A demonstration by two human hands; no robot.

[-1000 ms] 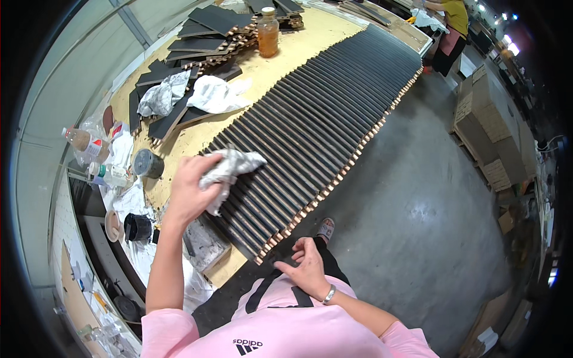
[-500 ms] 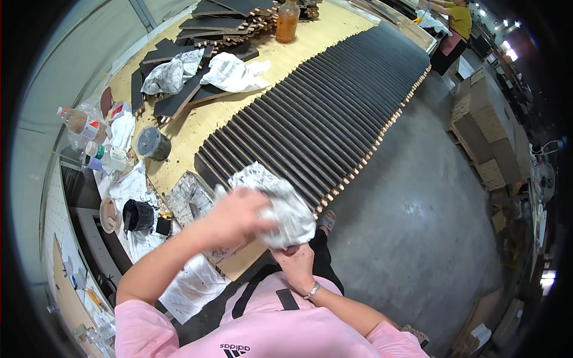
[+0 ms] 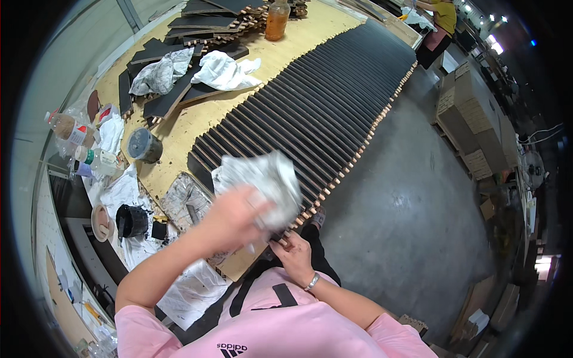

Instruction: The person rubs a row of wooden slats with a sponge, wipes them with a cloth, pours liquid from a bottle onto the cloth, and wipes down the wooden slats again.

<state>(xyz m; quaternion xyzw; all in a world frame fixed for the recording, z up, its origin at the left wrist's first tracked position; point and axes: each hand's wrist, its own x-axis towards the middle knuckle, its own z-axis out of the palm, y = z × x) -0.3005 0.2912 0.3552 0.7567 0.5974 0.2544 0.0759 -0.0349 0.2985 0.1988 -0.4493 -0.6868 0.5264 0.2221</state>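
Observation:
My left hand (image 3: 236,216) is closed on a white rag (image 3: 262,179) with grey smudges, blurred by motion, over the near end of a long row of black wooden boards (image 3: 310,113). Pale pegs stick out along the row's right edge. Close to my body, my right hand (image 3: 295,253) pinches the end of a black board (image 3: 278,243); the rag and my left hand cover most of that board. A silver bracelet circles my right wrist. Beside the row's near left corner lies a dark-stained pad (image 3: 186,197).
Left of the row stand a dark pot (image 3: 144,145), a black tub (image 3: 132,221) and plastic bottles (image 3: 71,128). Loose boards (image 3: 206,24), two crumpled rags (image 3: 224,70) and an amber bottle (image 3: 277,21) lie farther back. Stacked cartons (image 3: 477,119) stand right; a person (image 3: 443,27) works far off.
The rag in my left hand has moved slightly up and left over the boards. My right hand stays near its place, its pinch on the board end now plainer. The whole view has shifted slightly.

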